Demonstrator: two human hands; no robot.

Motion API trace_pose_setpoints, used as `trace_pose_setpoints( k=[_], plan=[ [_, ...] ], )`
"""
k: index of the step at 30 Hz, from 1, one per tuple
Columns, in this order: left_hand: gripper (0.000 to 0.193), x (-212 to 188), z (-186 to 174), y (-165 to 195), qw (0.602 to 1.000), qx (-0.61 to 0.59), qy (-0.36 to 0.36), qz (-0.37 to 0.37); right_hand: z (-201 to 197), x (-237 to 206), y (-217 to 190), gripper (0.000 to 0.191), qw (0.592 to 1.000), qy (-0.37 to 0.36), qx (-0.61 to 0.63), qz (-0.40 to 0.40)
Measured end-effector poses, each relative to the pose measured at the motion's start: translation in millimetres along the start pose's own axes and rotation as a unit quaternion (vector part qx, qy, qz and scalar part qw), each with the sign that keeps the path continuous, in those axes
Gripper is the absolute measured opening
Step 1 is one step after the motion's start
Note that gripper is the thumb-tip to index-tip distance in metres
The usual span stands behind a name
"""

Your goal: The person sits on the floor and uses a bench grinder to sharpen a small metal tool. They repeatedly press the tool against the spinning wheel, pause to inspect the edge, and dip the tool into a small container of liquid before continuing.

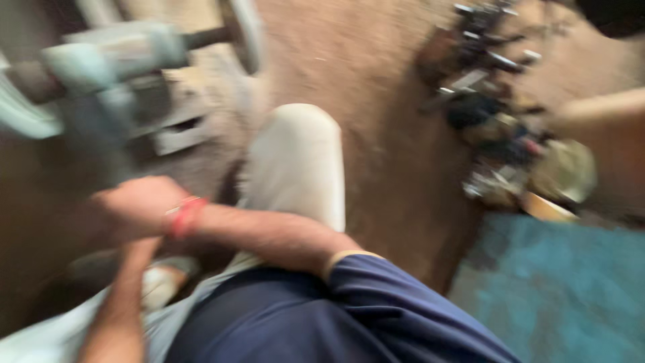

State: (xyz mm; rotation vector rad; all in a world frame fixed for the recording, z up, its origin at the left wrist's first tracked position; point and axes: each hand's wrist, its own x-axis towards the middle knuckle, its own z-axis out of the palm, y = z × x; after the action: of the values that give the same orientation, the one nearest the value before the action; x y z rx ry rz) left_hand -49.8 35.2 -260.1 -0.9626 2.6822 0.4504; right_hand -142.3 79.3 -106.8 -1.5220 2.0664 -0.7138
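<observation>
The whole view is smeared by motion. My right arm, in a navy sleeve, crosses my body to the left, with a red band on its wrist. My right hand (131, 205) hangs just below a pale green machine (101, 67) with a dark shaft. Whether its fingers hold anything is lost in the blur. My left forearm rises from the bottom left edge, and my left hand (140, 247) meets the right wrist from beneath, mostly hidden. My knee in light trousers (295, 161) sticks out in the middle.
A heap of dark metal tools and parts (497, 101) lies on the brown dirt floor at the right. A teal surface (557, 289) fills the bottom right. A pale block (178, 134) sits under the machine.
</observation>
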Motion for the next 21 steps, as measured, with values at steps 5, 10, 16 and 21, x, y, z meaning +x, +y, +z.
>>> trace_pose_setpoints(
  k=[5,10,16,21],
  plan=[
    [0.015,-14.1,9.5,-23.2,0.993,-0.079,0.057,0.074,-35.0,0.0,4.7,0.036,0.997,0.017,0.071,-0.026],
    [0.014,-13.2,6.7,-32.1,0.983,-0.146,0.099,0.041,-51.9,4.7,-9.5,0.012,0.877,0.095,0.47,-0.037],
    [0.016,-11.4,7.2,-33.5,0.968,-0.221,0.11,0.046,-56.1,16.0,-12.0,0.022,0.726,0.041,0.686,0.009],
    [0.015,-7.0,2.3,-29.1,0.979,-0.183,0.079,0.038,-55.5,12.5,-2.2,0.045,0.698,-0.097,0.709,-0.036]
  ],
)
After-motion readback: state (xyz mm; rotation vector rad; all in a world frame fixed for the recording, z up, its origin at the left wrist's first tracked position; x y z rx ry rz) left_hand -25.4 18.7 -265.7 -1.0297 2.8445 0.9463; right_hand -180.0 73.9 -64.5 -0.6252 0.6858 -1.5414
